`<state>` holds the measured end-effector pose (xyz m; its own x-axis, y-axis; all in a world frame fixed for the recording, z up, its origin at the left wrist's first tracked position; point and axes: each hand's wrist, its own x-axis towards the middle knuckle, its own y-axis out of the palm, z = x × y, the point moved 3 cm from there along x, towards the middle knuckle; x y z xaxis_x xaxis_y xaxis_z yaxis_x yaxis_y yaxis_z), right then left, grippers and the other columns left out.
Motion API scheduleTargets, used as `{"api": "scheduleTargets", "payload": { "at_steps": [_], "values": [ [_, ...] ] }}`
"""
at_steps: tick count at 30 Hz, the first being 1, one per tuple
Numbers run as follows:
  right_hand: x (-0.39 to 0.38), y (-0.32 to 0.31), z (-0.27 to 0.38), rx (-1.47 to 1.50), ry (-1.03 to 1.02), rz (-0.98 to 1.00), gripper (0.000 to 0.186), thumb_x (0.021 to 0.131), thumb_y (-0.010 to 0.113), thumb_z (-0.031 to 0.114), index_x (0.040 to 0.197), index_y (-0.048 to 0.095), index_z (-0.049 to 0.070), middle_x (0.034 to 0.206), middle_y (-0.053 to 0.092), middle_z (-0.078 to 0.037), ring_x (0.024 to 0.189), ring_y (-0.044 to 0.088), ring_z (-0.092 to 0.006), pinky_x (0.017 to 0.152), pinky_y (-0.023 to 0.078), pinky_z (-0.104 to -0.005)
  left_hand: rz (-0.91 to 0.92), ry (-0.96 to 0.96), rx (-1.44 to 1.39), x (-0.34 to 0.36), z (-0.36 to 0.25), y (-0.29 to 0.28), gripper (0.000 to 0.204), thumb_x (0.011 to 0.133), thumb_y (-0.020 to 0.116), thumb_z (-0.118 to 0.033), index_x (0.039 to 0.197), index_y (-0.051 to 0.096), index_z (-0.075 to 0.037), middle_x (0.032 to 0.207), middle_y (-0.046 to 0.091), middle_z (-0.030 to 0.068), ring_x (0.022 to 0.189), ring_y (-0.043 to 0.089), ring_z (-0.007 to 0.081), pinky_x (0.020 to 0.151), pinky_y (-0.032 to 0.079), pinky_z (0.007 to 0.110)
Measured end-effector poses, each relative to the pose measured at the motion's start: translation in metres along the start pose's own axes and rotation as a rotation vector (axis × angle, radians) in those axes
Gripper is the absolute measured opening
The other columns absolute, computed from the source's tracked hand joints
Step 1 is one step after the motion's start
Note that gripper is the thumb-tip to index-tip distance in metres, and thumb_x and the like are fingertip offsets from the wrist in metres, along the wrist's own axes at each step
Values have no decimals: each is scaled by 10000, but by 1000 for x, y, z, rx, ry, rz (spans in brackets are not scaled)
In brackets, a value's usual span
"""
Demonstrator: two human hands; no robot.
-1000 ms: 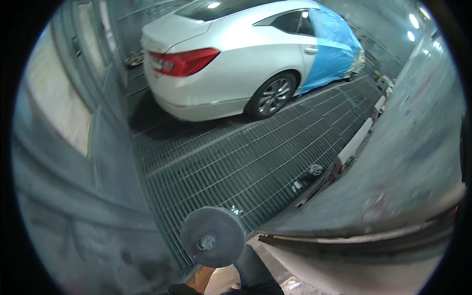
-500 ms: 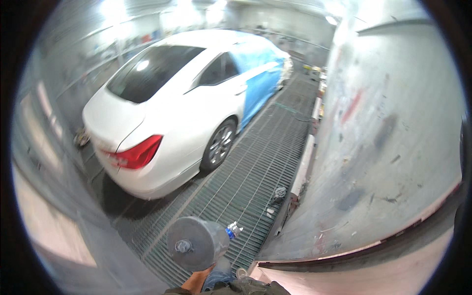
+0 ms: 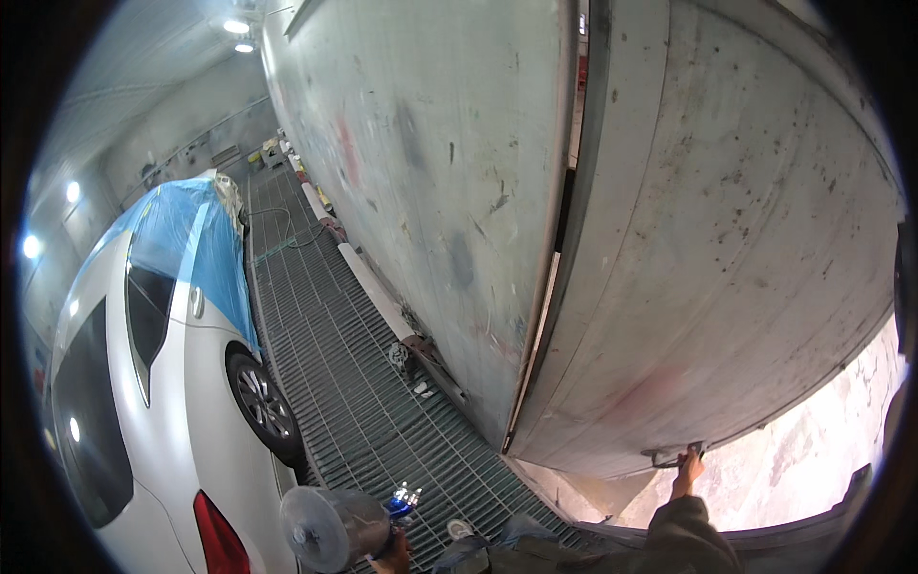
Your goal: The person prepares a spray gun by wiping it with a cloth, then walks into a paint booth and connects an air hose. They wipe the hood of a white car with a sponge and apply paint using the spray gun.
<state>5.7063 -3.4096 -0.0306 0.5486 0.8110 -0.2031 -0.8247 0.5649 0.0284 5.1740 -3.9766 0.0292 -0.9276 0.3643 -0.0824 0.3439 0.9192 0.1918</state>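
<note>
At the bottom centre-left, my left hand [image 3: 390, 553] is closed around a spray gun [image 3: 402, 499] with a silver and blue fitting and a grey translucent cup [image 3: 327, 531]. The cup's round lid faces left. At the lower right, my right hand [image 3: 688, 465] grips a metal handle [image 3: 662, 459] on the lower part of a stained grey door panel [image 3: 708, 249]. My right forearm in an olive-brown sleeve reaches up from the lower edge. Part of each hand's fingers is hidden.
A white car [image 3: 163, 364], partly draped in blue plastic [image 3: 206, 253], fills the left. A grated floor [image 3: 316, 364] runs along it beside a scuffed grey wall [image 3: 411, 191] with assorted items [image 3: 404, 356] at its foot. A bright gap [image 3: 813, 440] shows beyond the door's edge.
My view has swung right, so the car moved from centre to left and the door fills the right. My right hand has appeared on the handle; the spray gun stays low in view.
</note>
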Motion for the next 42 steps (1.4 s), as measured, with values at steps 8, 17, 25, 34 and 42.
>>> {"api": "scheduleTargets", "payload": {
  "at_steps": [8,17,25,34,42],
  "values": [
    [-35,11,24,285,132,108,196,770,754,161,717,605,46,600,522,-30,540,508,-146,505,406,-294,3,142,511,-3,-100,26,86,886,666,-70,903,608,-9,685,622,71,597,608,157,529,483,330],
    [-99,-25,12,227,14,-79,188,798,734,212,739,630,66,606,544,-31,553,519,-137,546,401,-302,238,127,578,27,-110,-11,159,880,673,-92,976,591,5,779,638,97,671,610,172,622,493,340],
    [-210,-38,-4,194,60,-238,132,745,767,123,723,678,28,693,647,-49,608,597,-168,586,471,-328,552,-19,651,73,-95,-5,230,869,679,-95,1034,558,12,850,626,106,734,597,181,686,482,341],
    [-92,-13,29,70,10,-21,238,828,692,318,791,654,86,696,593,1,649,516,-112,646,401,-275,971,-83,792,92,-61,89,316,856,686,-98,1099,521,20,930,612,117,805,583,190,758,470,342],
    [-144,-19,44,-2,-37,-102,232,805,697,284,767,640,62,687,607,-1,615,517,-104,587,397,-281,1158,-115,808,80,-54,85,394,845,692,-101,1157,488,26,1002,599,127,867,571,199,823,460,343]
  ]
}}
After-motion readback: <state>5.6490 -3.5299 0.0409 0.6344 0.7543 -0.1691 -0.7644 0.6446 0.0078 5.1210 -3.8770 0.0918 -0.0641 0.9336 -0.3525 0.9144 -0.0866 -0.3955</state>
